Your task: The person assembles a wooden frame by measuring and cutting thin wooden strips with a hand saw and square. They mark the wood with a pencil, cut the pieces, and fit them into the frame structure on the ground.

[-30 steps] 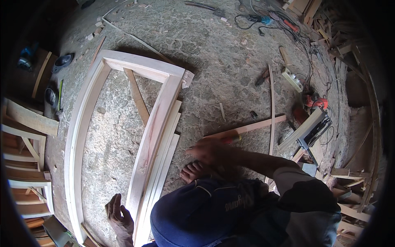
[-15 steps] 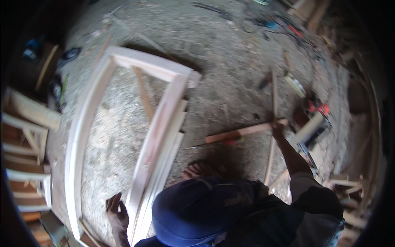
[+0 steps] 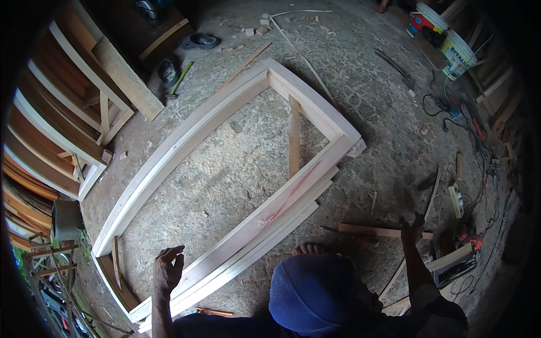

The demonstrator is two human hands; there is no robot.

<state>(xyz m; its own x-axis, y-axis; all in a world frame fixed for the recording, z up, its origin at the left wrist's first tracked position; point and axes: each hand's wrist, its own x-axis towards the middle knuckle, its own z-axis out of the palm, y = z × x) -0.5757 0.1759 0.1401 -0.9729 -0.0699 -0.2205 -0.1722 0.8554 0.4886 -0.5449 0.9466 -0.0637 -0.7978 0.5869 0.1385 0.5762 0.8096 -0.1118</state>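
Observation:
A large pale wooden frame, curved along its left side, lies on the floor before me. My left hand is raised over its lower end, fingers loosely bent and apart from the thumb, holding nothing. Alongside the frame's right side lie long pale strips. Over on the right, my right hand is above a reddish wooden batten, its thumb and fingers apart. A thin wooden strip passes close to that hand; whether they touch, I cannot tell. A rounded blue cloth-covered shape hides the floor between my arms.
More curved wooden frames stand at the left. A hammer with a green handle lies beyond them. Buckets stand far right, above tangled cables and a power strip. A red-and-black power tool sits beyond my right hand.
The view has turned, so the frame now appears farther right and more slanted. My right hand appears farther right and lower, beside the batten and thin strip. My left hand stays raised and empty.

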